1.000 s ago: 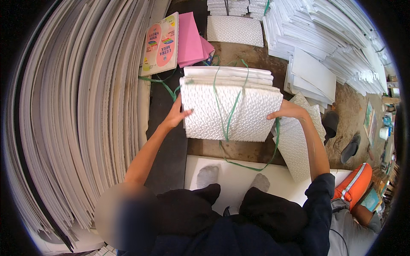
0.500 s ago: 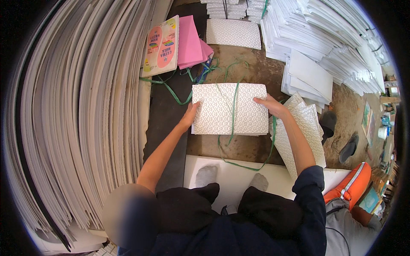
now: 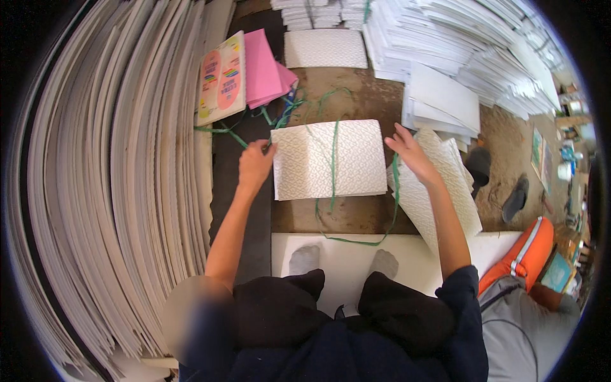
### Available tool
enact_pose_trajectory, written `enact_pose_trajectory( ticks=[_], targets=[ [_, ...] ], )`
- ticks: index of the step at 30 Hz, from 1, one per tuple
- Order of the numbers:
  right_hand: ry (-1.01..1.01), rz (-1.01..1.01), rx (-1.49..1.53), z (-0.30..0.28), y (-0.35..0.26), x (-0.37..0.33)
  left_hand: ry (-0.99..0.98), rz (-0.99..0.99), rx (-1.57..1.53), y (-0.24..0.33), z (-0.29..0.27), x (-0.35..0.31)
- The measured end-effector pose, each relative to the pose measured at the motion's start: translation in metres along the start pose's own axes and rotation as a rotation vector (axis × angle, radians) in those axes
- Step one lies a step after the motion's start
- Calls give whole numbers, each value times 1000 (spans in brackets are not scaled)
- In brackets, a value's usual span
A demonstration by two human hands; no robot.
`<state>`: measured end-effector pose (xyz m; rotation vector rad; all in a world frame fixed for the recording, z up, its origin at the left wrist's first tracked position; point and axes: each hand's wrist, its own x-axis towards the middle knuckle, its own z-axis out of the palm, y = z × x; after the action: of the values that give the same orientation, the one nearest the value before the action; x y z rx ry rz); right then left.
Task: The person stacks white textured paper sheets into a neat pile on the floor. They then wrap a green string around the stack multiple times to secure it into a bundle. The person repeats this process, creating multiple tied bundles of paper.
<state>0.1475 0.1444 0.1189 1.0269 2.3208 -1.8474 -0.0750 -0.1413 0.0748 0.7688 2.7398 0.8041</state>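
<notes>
A stack of white embossed sheets point(image 3: 358, 159) lies on the floor before me, with a green plastic strap point(image 3: 335, 159) running across its top. At the stack's upper left corner my left hand point(image 3: 256, 167) is closed, with its fingertips pinched on the green strap that comes in from the left. To the right of the stack, my right hand point(image 3: 412, 158) is open, fingers stretched out and apart from the sheets. The strap's loop hangs just below those fingers and curves round the stack's near side.
Tall piles of grey-white sheets point(image 3: 140, 159) fill the left. Pink sheets point(image 3: 258, 70) and a printed carton sheet point(image 3: 223, 79) lie at far left. White stacks point(image 3: 433, 32) stand far right. Fanned embossed sheets point(image 3: 439, 184) lie right, near dark slippers point(image 3: 515, 198) and an orange bag point(image 3: 528, 248).
Both hands have let go of the stack's sides. My left hand has moved up and left to the strap; my right hand has opened. The stack now lies slightly tilted.
</notes>
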Motion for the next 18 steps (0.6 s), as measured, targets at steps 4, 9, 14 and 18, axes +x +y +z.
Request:
enact_pose_trajectory(
  ticks=[4, 9, 14, 18],
  targets=[
    [-39, -115, 137, -68, -25, -95, 23, 155, -215, 63, -23, 13],
    [374, 104, 394, -117, 43, -221, -487, 276, -474, 123, 58, 2],
    [1063, 193, 471, -97, 167, -290, -725, 294, -755, 184, 131, -8],
    [1180, 246, 651, -77, 218, -275, -654, 227, -696, 231, 163, -6]
  ],
)
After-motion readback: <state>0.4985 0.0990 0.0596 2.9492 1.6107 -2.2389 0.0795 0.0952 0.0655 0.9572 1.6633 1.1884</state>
